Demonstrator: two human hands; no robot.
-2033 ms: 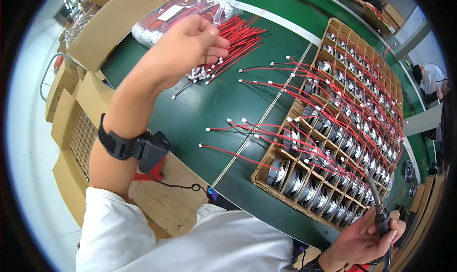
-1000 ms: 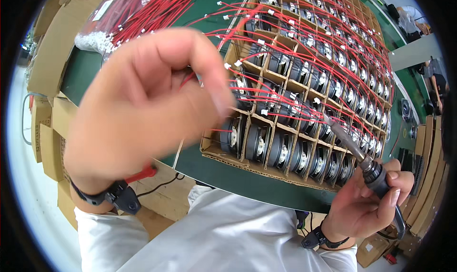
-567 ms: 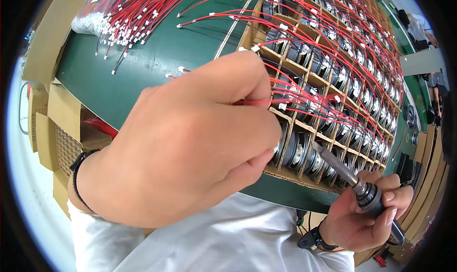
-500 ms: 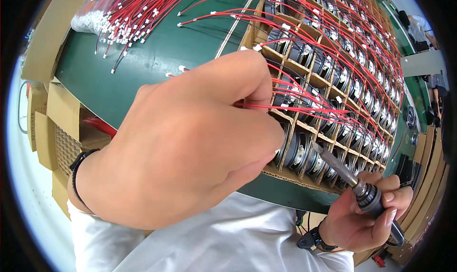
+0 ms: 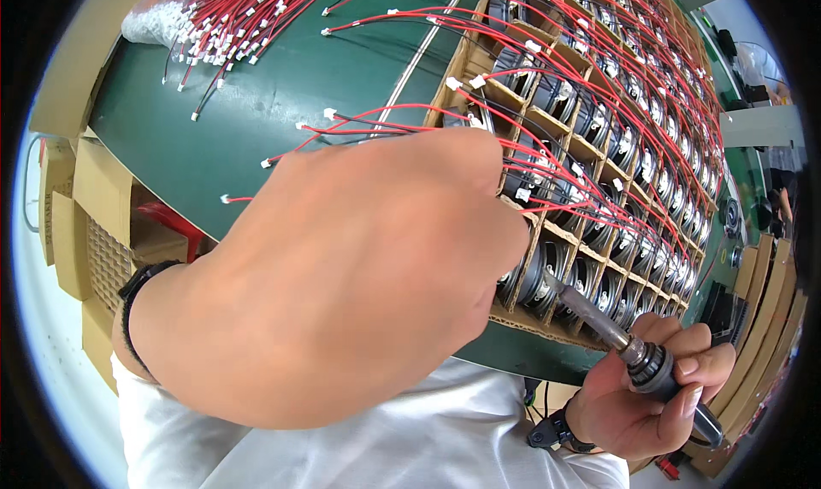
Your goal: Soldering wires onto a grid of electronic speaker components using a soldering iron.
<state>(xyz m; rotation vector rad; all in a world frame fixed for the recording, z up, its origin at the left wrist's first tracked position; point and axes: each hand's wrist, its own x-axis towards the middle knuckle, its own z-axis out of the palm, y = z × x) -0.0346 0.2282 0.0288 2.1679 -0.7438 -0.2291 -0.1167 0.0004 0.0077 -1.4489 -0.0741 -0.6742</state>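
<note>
My right hand (image 5: 629,410) grips a soldering iron (image 5: 596,318) by its black handle. The iron's tip rests at or just over the rim of a small round speaker (image 5: 540,273) in the box's near row. Large in the middle, my left hand (image 5: 342,284) is closed, back upward, beside the same row; its fingertips and anything between them are hidden. Under it runs a red wire with a white connector (image 5: 226,199). The speakers stand on edge in a cardboard divider box (image 5: 515,325), many with red and black wires (image 5: 590,138) lying across them.
A plastic bag (image 5: 152,25) of loose red and black wires with white connectors lies on the green table (image 5: 282,87) at the far left. Open cartons (image 5: 107,189) stand below the left edge. Flat cardboard pieces (image 5: 761,318) are stacked at the right.
The iron's tip has moved slightly left and down onto the near-row speaker. My left hand has shifted a little lower, and more wire ends show beyond it.
</note>
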